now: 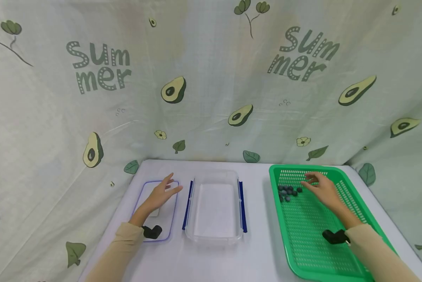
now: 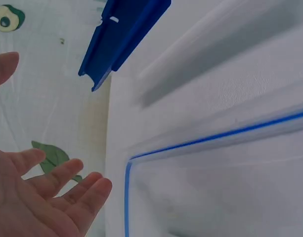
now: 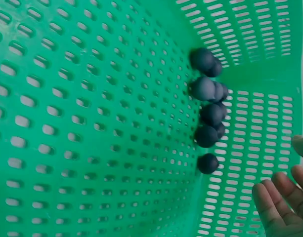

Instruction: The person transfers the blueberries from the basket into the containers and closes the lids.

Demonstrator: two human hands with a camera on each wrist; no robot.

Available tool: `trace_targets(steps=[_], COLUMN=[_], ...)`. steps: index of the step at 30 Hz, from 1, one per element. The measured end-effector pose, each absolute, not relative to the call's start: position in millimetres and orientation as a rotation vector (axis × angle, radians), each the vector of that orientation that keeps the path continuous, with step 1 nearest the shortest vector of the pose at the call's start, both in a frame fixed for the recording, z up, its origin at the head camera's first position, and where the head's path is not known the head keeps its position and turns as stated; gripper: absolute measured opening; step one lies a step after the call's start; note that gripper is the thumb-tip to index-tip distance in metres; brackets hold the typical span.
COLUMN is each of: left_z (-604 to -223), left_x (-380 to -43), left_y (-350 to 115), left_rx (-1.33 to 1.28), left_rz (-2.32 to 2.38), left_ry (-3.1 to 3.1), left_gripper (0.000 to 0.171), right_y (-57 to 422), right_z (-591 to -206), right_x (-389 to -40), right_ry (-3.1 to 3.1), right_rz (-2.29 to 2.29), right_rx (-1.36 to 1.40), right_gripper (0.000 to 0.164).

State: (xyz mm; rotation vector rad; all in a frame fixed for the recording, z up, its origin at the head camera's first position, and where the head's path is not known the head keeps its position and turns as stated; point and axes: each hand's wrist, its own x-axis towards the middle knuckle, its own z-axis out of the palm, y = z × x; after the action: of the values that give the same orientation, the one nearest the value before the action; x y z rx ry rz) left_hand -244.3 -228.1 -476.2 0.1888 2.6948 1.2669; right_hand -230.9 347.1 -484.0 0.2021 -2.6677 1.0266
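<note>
My left hand (image 1: 160,195) hovers over a clear lid (image 1: 166,221) with a blue seal, its fingers spread and holding nothing. The left wrist view shows that hand (image 2: 57,202) beside the lid's blue seal (image 2: 215,138). To the lid's right stands a clear plastic container (image 1: 216,207) with blue side clips (image 1: 243,207). Over the far part of a green perforated basket (image 1: 309,239) is my right hand (image 1: 323,190), fingers slightly bent, nothing between them. Several blueberries (image 1: 289,192) lie in the basket's far left corner, close to that hand. In the right wrist view the blueberries (image 3: 208,113) sit apart from the fingertips (image 3: 262,190).
A white table (image 1: 211,262) bears the lid, container and basket in a row. Behind it hangs a cloth (image 1: 203,58) printed with avocados, leaves and lettering. The basket's raised green rim (image 1: 280,223) runs between the container and the blueberries. Black wrist cameras (image 1: 152,232) are strapped on both wrists.
</note>
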Motion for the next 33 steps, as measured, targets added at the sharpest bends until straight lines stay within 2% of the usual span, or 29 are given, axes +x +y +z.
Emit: trace_targets(steps=[4,11,33], left_z=[-480.8,-489.5,-502.8], left_x=[-243.6,-243.4,-243.1], left_y=[-218.3,-207.7,-194.9], left_rx=[0.146,0.132,0.147], left_rz=[1.348,1.488,1.565], left_ry=[2.641,2.584,2.532], left_gripper=[0.089,0.080,0.074], right_y=[344.2,339.6,331.3], right_z=[-491.2,-503.1,-523.4], right_x=[-232.5,-237.1,-232.0], right_ry=[-2.704,-2.744,-2.615], right_rz=[1.016,1.043,1.060], right_rx=[0.191,0.143,-0.032], right_gripper=[0.034,0.029,0.028])
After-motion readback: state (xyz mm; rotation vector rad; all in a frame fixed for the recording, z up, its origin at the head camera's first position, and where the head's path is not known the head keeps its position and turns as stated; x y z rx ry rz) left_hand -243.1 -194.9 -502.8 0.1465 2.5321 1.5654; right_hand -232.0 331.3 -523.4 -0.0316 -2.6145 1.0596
